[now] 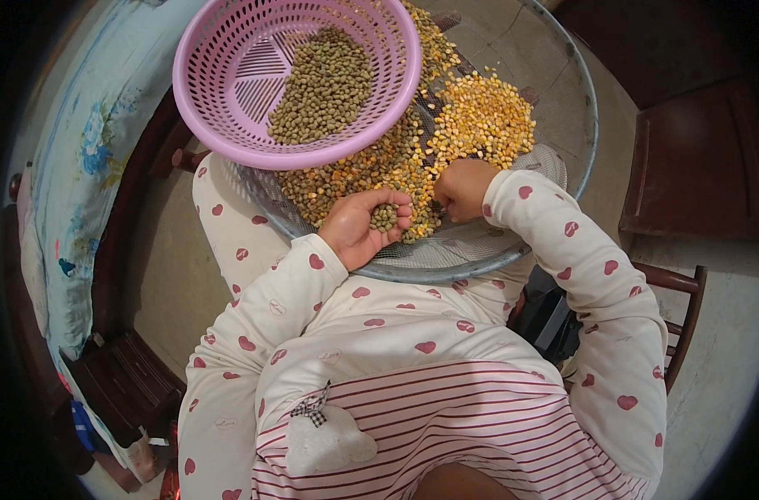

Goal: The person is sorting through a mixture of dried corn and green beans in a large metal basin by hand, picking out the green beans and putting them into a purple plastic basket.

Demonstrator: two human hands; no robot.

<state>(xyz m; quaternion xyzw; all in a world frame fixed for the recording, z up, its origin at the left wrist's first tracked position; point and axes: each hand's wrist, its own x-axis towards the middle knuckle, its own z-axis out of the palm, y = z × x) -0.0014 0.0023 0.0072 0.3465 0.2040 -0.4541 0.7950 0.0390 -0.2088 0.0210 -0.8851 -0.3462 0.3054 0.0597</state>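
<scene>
My left hand (351, 231) is cupped palm up, its fingers curled round a small heap of olive-brown beans (384, 218). To its right, my right hand (466, 188) reaches down to the grains with its fingers bent together; whatever is between the fingertips is hidden. Both hands are over the near part of a round mesh sieve (446, 273) on my lap. Yellow and orange corn kernels (485, 117) lie across it, mixed with beans nearer the hands. A pink plastic basket (198, 112) rests at the sieve's far left, holding more olive-brown beans (329, 87).
A bed with a pale blue flowered cover (104, 158) stands on the left, with a dark wooden stool (125, 383) near its end. On the right are a brown wooden cabinet (688, 158) and a wooden chair (684, 283). A black object (550, 325) shows beside my right forearm.
</scene>
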